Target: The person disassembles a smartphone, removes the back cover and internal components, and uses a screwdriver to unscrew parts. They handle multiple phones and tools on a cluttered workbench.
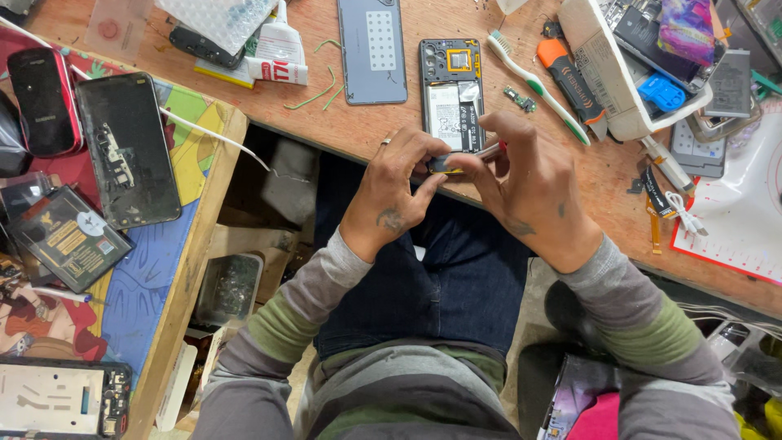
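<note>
My left hand [397, 189] and right hand [521, 183] pinch the opened phone [452, 102] at its near end; its long axis runs away across the worktop [342, 122].

Your wooden surface [456, 16] carries an opened phone [453, 94], grey back cover [372, 50], toothbrush [538, 85], orange marker [570, 81], glue tube [277, 49], white box [607, 69].

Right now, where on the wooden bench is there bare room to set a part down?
Bare wood lies between the grey back cover and the opened phone, and below the toothbrush. The right end, around the white tray, is crowded.
</note>
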